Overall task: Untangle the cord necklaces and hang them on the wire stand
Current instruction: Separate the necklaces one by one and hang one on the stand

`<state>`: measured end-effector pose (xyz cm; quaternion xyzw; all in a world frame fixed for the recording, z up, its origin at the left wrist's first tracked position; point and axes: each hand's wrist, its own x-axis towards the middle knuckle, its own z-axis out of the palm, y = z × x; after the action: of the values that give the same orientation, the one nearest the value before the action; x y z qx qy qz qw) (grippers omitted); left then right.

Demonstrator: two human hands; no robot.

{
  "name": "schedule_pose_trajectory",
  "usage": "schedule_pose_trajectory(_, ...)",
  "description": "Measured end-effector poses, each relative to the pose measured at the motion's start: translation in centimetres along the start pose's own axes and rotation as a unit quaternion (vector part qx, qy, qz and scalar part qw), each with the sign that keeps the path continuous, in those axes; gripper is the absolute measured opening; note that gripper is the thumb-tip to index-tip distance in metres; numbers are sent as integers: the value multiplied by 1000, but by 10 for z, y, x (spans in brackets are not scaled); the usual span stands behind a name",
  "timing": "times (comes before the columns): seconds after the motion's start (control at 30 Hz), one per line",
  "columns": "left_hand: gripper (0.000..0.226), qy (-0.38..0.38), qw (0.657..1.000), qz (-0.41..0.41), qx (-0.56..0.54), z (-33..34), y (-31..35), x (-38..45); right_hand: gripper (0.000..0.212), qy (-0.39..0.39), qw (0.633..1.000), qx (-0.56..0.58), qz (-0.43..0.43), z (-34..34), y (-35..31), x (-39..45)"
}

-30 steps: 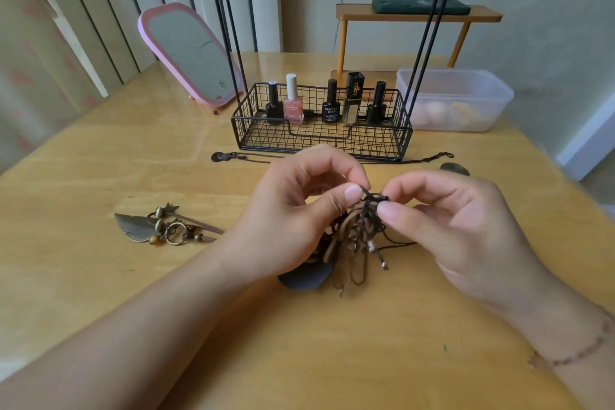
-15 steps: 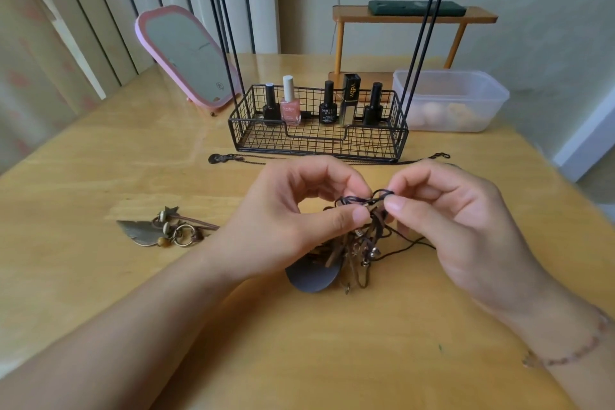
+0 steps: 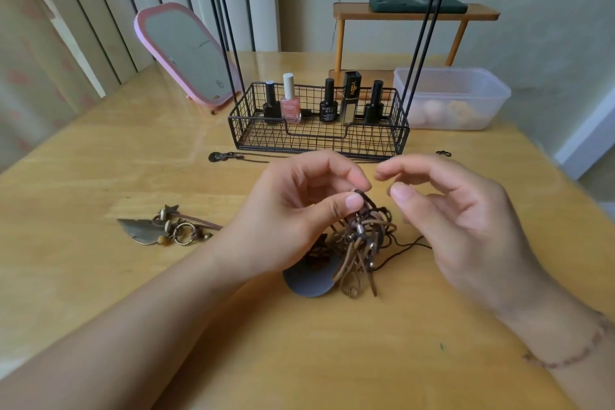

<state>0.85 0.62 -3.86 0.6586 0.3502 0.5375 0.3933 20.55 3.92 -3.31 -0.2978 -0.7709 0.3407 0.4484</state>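
The tangled bundle of brown leather cord necklaces (image 3: 364, 236) hangs in front of the black wire stand (image 3: 317, 123), its top loop lifted, its loose ends and a dark round pendant resting on the wood below. Thin black cords trail to its right. A bronze feather-pendant necklace (image 3: 159, 230) lies flat, well left of the bundle.

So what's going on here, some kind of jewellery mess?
A person is untangling a clump of cord necklaces over a wooden table. The left hand pinches the top of the tangle; the right hand hovers beside it, holding nothing. Another feather pendant necklace lies to the left. Nothing visibly hangs on the wire stand.
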Motion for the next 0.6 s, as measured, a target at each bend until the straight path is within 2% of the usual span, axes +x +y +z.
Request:
schedule_pose_trajectory(0.17,14,-10,1000,9,-17,1,1,1,21,-29,999,-11,8,1,1,-1)
schedule_pose_trajectory(0.4,12,40,999,4,17,1,0,1,22,-61,997,-30,41,-1,0,-1)
schedule_pose_trajectory(0.6,10,15,999,-23,-25,0,0,2,26,-103,989,33,105,-2,3,3)
